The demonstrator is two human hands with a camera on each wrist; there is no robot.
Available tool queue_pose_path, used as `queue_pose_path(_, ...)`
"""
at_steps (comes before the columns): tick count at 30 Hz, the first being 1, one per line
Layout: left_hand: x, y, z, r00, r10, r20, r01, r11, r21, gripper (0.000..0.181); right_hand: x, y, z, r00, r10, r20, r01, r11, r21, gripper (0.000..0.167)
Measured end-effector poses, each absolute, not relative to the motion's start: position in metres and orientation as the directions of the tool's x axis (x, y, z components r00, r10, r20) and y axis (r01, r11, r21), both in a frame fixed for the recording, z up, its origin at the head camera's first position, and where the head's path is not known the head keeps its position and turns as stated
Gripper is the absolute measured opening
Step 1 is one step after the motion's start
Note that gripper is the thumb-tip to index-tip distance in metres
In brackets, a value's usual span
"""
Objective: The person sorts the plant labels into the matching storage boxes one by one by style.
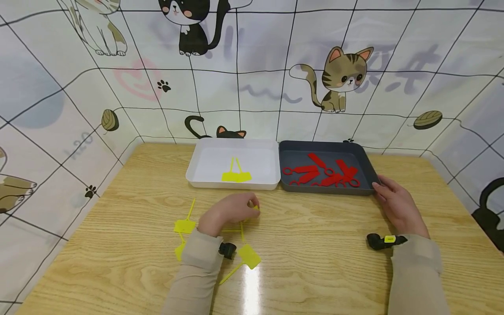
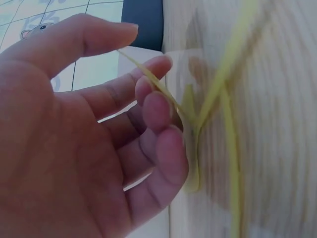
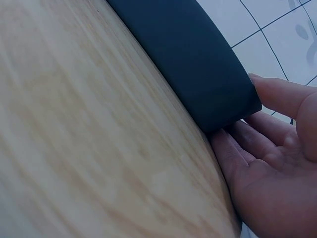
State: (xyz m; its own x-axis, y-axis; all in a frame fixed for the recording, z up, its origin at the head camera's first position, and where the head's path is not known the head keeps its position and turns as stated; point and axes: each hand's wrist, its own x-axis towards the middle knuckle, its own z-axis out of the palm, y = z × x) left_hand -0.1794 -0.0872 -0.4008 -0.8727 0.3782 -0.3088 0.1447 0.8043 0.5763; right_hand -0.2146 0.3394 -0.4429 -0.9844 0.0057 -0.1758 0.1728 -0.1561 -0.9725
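Note:
My left hand [image 1: 232, 208] is over the table at a yellow cable-tie tag [image 2: 194, 168], fingers curled and thumb apart from them. The tag's thin tail [image 2: 171, 96] slants up across the fingertips towards the thumb. Other yellow tags [image 1: 185, 226] lie around that hand, one [image 1: 249, 257] nearer the front. At the right, my right hand [image 1: 397, 205] holds the dark grey tray [image 1: 327, 190] by its near corner, thumb at the rim and fingers low against the side. Red tags with ring ends [image 1: 309, 176] lie scattered in this tray.
A white tray [image 1: 257, 186] stands against the grey tray's left side, with yellow tags [image 1: 236, 176] inside near its front wall. Behind both trays hangs a cat-print cloth [image 1: 260, 87]. The wooden table [image 1: 315, 262] extends towards me.

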Motion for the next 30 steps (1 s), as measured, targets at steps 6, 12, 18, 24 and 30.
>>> queue_pose_path(6, -0.181, -0.094, -0.398, -0.881, 0.349, -0.318, 0.127, 0.825, 0.551, 0.025, -0.214, 0.339, -0.442, -0.983, 0.008, -0.182, 0.178, -0.157, -0.971, 0.078)
queue_pose_path(12, -0.183, -0.101, -0.395, -0.889, 0.348, -0.296, 0.150, 0.834, 0.531, 0.029, -0.214, 0.339, -0.442, -0.983, 0.005, -0.181, 0.178, -0.158, -0.971, 0.078)
queue_pose_path(18, -0.182, -0.103, -0.388, -0.893, 0.385, -0.232, 0.187, 0.788, 0.586, 0.020, -0.214, 0.339, -0.442, -0.984, -0.006, -0.176, 0.175, -0.155, -0.972, 0.078)
queue_pose_path(24, -0.179, -0.104, -0.380, -0.897, 0.382, -0.221, 0.170, 0.760, 0.627, 0.024, -0.214, 0.339, -0.443, -0.986, -0.012, -0.167, 0.167, -0.164, -0.972, 0.077)
queue_pose_path(30, -0.177, -0.106, -0.374, -0.891, 0.398, -0.220, 0.147, 0.709, 0.689, 0.026, -0.214, 0.340, -0.444, -0.986, -0.005, -0.169, 0.167, -0.173, -0.971, 0.077)
